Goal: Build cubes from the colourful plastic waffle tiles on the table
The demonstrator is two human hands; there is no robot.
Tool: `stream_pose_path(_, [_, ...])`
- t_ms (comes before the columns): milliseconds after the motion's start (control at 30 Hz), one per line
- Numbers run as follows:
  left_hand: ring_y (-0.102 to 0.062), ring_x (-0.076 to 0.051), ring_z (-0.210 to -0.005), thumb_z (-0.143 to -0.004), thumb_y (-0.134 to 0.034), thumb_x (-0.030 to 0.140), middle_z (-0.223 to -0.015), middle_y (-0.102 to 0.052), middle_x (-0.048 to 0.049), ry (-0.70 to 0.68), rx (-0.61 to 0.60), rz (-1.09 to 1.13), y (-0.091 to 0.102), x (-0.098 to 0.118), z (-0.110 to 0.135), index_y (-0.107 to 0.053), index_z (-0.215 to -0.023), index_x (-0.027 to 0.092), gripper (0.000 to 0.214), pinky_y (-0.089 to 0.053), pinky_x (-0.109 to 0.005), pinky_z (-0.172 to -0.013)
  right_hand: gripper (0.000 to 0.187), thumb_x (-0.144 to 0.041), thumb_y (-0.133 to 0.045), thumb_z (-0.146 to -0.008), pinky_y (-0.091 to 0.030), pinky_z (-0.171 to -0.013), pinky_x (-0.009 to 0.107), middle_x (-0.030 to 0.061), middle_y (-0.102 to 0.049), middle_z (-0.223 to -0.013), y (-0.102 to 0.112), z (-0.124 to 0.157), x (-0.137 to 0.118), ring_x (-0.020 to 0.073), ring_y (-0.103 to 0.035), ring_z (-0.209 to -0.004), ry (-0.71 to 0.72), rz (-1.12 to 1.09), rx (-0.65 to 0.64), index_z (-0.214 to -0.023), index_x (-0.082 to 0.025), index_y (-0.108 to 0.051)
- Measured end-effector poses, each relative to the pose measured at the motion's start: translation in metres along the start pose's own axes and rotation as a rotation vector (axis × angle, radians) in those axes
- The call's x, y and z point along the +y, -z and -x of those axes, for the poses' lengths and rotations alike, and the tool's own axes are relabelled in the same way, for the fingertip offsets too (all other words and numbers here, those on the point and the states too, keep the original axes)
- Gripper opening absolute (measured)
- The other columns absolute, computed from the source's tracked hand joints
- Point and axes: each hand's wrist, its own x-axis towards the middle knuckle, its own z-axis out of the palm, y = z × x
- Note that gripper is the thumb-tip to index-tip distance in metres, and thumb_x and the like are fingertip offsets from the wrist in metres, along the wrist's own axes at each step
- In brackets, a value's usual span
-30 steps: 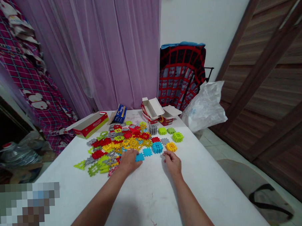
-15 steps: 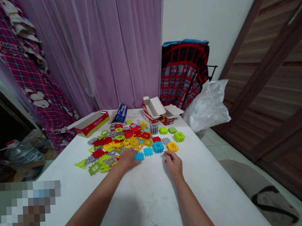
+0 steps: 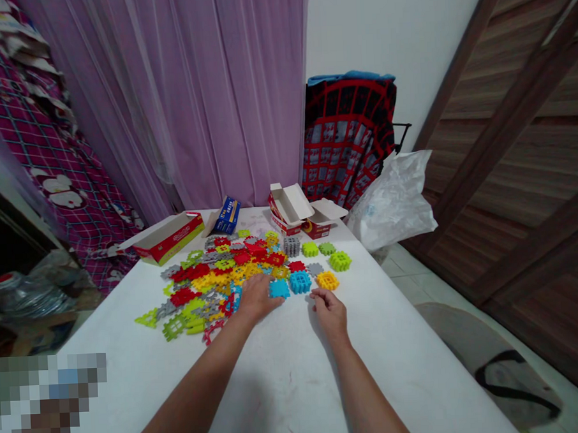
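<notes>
My left hand (image 3: 258,297) is open, palm down at the right edge of a pile of colourful plastic interlocking tiles (image 3: 215,279). Its thumb is spread away from the fingers, next to a flat blue tile (image 3: 279,289); the hand covers what lies beneath it. On the white table, my right hand (image 3: 330,312) rests with curled fingers, and whatever they may hold is hidden. Just beyond it stand a stack of blue tiles (image 3: 300,282) and a yellow stack (image 3: 328,280). A red tile (image 3: 297,266) and a grey tile (image 3: 315,269) lie behind these.
Farther back are a grey stack (image 3: 291,246), a lime stack (image 3: 339,261) and smaller green pieces (image 3: 327,248). Open cardboard boxes (image 3: 168,238) and a blue box (image 3: 226,216) line the far edge. A white plastic bag (image 3: 394,202) hangs at the right.
My left hand has shifted right, from the nearer blue tile to beside the farther one. The nearer tile is now out of sight. My right hand stays almost still; the view has turned slightly.
</notes>
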Motion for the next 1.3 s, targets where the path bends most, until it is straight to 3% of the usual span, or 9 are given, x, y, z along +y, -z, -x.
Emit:
stream_pose_path(233, [-0.053,-0.029,-0.117,-0.072,-0.069,0.049,-0.121,-0.064,-0.0085,0.001,-0.01,-0.02,-0.011,0.003,-0.011,-0.06,-0.117,0.025,0.052,-0.035,-0.042,-0.101,0.028,-0.039,-0.054,-0.071,-0.051,-0.055,0.028,0.0052,-0.074,-0.074,0.0,0.0,-0.001,0.0152,-0.059,-0.051,0.007,0.012,-0.009,-0.081,-0.018,-0.07])
stream_pose_path(1067, [-0.053,-0.033,-0.117,-0.073,-0.067,0.052,-0.12,-0.066,-0.0107,-0.037,-0.033,-0.072,-0.015,0.002,-0.015,-0.062,-0.119,0.024,0.054,-0.034,-0.048,-0.099,0.026,-0.034,-0.051,-0.07,-0.049,-0.057,0.027,0.0029,-0.073,-0.073,0.0,0.0,-0.002,0.0146,-0.059,-0.052,0.005,0.036,-0.017,-0.08,-0.019,-0.07])
stream_pose_path(1300, [-0.052,-0.03,-0.121,-0.077,-0.064,0.048,-0.126,-0.063,-0.0085,-0.049,-0.007,-0.046,0.003,-0.008,-0.01,-0.059,-0.123,0.026,0.051,-0.034,-0.044,-0.101,0.026,-0.033,-0.051,-0.071,-0.05,-0.056,0.027,0.0037,-0.074,-0.074,0.0,0.0,0.0,0.0146,-0.059,-0.051,0.027,0.03,-0.013,-0.081,-0.018,-0.07])
